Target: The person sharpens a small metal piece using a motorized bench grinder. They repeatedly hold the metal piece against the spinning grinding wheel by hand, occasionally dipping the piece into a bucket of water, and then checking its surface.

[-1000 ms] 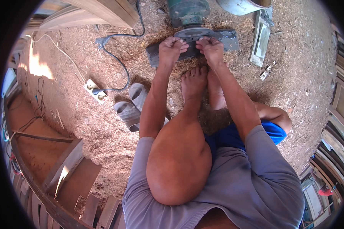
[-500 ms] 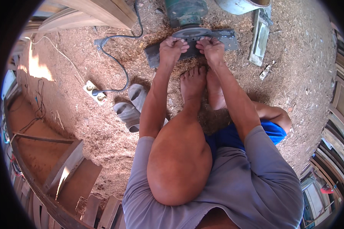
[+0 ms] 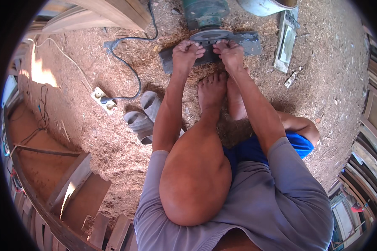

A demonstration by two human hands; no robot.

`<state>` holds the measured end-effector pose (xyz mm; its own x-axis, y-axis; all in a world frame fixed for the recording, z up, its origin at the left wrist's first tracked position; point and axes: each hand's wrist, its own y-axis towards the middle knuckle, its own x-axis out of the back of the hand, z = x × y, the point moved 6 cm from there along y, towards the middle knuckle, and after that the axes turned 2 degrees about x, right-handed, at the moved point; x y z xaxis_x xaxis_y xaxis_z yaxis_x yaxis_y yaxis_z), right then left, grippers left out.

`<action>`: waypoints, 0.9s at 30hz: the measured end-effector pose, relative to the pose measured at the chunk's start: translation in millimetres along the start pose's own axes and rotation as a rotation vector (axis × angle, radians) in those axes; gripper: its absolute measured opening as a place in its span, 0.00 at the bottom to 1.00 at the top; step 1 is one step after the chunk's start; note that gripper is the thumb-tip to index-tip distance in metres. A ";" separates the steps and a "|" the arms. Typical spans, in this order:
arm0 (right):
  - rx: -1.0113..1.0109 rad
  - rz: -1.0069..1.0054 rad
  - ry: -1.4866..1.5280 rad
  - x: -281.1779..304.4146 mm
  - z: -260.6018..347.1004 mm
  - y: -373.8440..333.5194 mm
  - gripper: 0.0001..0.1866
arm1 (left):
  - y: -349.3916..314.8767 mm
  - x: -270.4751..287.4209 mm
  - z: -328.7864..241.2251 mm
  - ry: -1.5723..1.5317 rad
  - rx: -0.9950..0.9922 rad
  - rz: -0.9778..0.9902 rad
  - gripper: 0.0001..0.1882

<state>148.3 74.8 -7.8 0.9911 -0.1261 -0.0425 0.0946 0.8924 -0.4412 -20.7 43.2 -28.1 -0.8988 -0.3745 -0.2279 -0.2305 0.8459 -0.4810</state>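
At the top centre, a round grey grinding wheel (image 3: 212,35) sits on the front of a green bench grinder (image 3: 205,13). Against its lower edge lies a small dark metal blade (image 3: 208,42) with what look like slots in it. The fingers of my left hand (image 3: 187,54) are closed in a pinch at its left end. My right hand (image 3: 230,52) pinches the right end in the same way. Beneath both hands a dark flat board (image 3: 248,42) rests on the ground. My fingers partly cover the blade, so its full shape is hidden.
My bare feet (image 3: 212,92) are close below the board. To the left lie grey sandals (image 3: 140,124) and a power strip (image 3: 104,100) with a dark cable (image 3: 134,74) plugged in. A long narrow metal piece (image 3: 285,42) and a white bucket (image 3: 267,6) are at upper right.
Both hands have shifted very slightly to the left, still pinching the blade at the wheel. The grinder and the things on the ground look the same.
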 end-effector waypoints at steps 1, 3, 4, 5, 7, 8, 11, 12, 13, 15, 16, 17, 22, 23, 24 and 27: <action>0.007 -0.002 0.000 0.1 -0.2 0.6 0.02 | -0.3 -0.5 -0.3 -0.005 0.003 0.000 0.04; 0.016 0.001 -0.011 -1.0 0.3 0.7 0.02 | -0.4 0.8 -0.3 -0.011 0.005 0.000 0.04; 0.017 0.006 -0.022 -2.3 1.0 0.2 0.02 | -0.2 2.7 -0.1 -0.012 0.004 -0.001 0.04; 0.019 0.011 -0.033 -3.6 1.7 -0.2 0.02 | 0.0 4.5 0.3 -0.013 0.004 -0.002 0.04; 0.019 0.013 -0.039 -3.3 0.2 1.1 0.02 | 0.2 4.4 0.3 -0.014 0.005 0.001 0.04; 0.019 0.014 -0.043 -2.9 -0.4 1.8 0.02 | 0.3 4.2 0.4 -0.014 0.006 0.002 0.04; 0.007 0.011 -0.043 -2.4 -0.3 1.0 0.03 | 0.4 4.3 0.0 0.000 0.015 -0.003 0.05; 0.002 0.022 -0.058 -0.7 -2.8 2.2 0.04 | 0.4 2.9 -0.4 0.001 0.015 0.003 0.05; -0.004 0.032 -0.073 1.6 -5.2 3.2 0.06 | 0.6 1.2 -0.9 0.002 0.015 0.009 0.05; -0.019 0.042 -0.085 4.4 -8.0 4.3 0.07 | 0.6 -1.7 -1.9 0.007 0.007 0.012 0.06; -0.028 0.040 -0.083 5.2 -8.5 4.3 0.07 | 0.3 -3.1 -2.3 0.011 -0.001 0.010 0.06; -0.038 0.038 -0.080 5.8 -9.1 4.2 0.07 | -0.2 -4.1 -2.8 0.016 -0.009 0.007 0.06; -0.049 0.022 -0.052 7.8 -9.5 4.1 0.06 | 1.6 -5.9 -1.5 0.055 0.001 0.011 0.06; -0.048 0.021 -0.048 8.4 -9.6 4.5 0.05 | 1.9 -6.7 -1.4 0.060 0.004 0.014 0.06; -0.045 0.010 -0.031 9.7 -10.1 5.3 0.05 | 1.9 -8.2 -1.8 0.068 0.000 0.016 0.06; -0.040 -0.012 0.003 12.4 -10.9 5.9 0.05 | 2.3 -10.9 -1.9 0.087 -0.004 0.019 0.05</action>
<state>160.1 73.8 -20.7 0.9896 -0.1382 -0.0393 0.1029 0.8726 -0.4775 -12.1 50.0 -25.1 -0.9320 -0.3241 -0.1622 -0.2144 0.8539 -0.4742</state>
